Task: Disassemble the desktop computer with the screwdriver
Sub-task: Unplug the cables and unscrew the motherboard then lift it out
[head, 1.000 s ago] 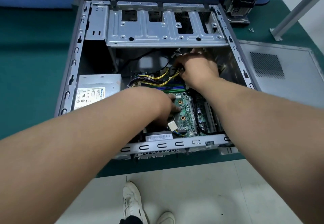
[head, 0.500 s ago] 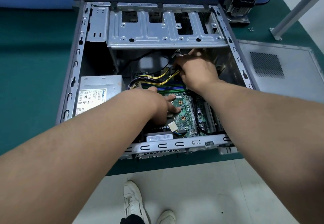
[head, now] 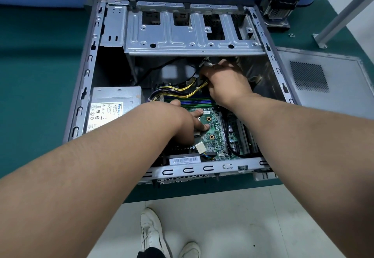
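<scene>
Green mat [head: 36,79]; computer case [head: 85,88] opened; right hand [head: 226,83] grips cables [head: 188,92]; left hand [head: 190,124] flat on motherboard [head: 214,134].

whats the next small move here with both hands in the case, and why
Probably pull the right hand up and away to unplug the yellow cable bundle it grips, while the left hand presses on the motherboard. The cables run taut from the power supply to that grip.
</scene>
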`<state>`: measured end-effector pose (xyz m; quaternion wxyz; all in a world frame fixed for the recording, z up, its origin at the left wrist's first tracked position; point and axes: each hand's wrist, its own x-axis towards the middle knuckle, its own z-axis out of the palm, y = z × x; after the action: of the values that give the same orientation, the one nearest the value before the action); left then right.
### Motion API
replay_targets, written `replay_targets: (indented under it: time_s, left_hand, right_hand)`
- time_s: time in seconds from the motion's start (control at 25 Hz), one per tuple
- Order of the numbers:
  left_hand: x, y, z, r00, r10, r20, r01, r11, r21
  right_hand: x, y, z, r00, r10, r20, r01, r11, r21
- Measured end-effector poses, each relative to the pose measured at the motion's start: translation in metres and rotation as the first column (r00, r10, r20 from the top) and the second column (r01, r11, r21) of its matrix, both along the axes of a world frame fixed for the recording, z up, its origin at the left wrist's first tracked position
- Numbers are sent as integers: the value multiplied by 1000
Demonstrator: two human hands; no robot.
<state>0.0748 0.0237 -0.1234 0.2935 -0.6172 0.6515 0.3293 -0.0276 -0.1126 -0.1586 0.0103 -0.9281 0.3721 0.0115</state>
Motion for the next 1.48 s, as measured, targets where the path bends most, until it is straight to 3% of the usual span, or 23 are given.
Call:
replay_targets:
  time_s: [0.16, 0.36, 0.48, 0.68, 0.76, 0.84, 0.96, 1.04, 1.28, 1.4, 1.48]
  left_hand:
    - [-1, 0, 0, 1000, -10, -3, 10, 1000, -4]
    - [-2, -1, 2, 1000, 7, -13, -7, 1000, 2]
    - [-3, -1, 4, 1000, 12, -9, -12, 1000, 8]
    - [-2, -1, 3, 999, 32, -35, -32, 999, 2]
    - [-2, -2, 1, 998, 35, -48, -35, 999, 9]
    - [0, -2, 0, 997, 53, -57, -52, 998, 21]
    - [1, -1, 3, 994, 79, -74, -78, 997, 23]
    - [0, 0, 4, 991, 96, -89, -95, 995, 19]
    - [2, 1, 2, 989, 116, -90, -116, 993, 11]
    - [-3, 2, 10, 995, 83, -52, -87, 992, -95]
    - [-6, 1, 17, 998, 67, -12, -67, 928, -366]
  right_hand:
    - [-2, 3, -2, 995, 98, 5, -98, 995, -23]
    - [-2, -1, 0, 998, 29, 58, -30, 999, 23]
    - [-4, 3, 0, 996, 88, 27, -88, 996, 14]
    - [-2, 9, 20, 990, 35, -135, -22, 995, 99]
    - [-11, 14, 38, 977, 103, -185, -85, 991, 103]
    - [-27, 13, 64, 947, 272, -170, -276, 961, 2]
    - [-58, 2, 98, 844, 450, -291, -485, 873, -58]
    - [-69, -2, 100, 821, 449, -352, -483, 876, -10]
    - [-70, -8, 86, 856, 429, -288, -455, 890, -25]
    - [-71, -6, 87, 852, 435, -292, -460, 888, -20]
    - [-69, -6, 86, 851, 440, -288, -466, 885, -24]
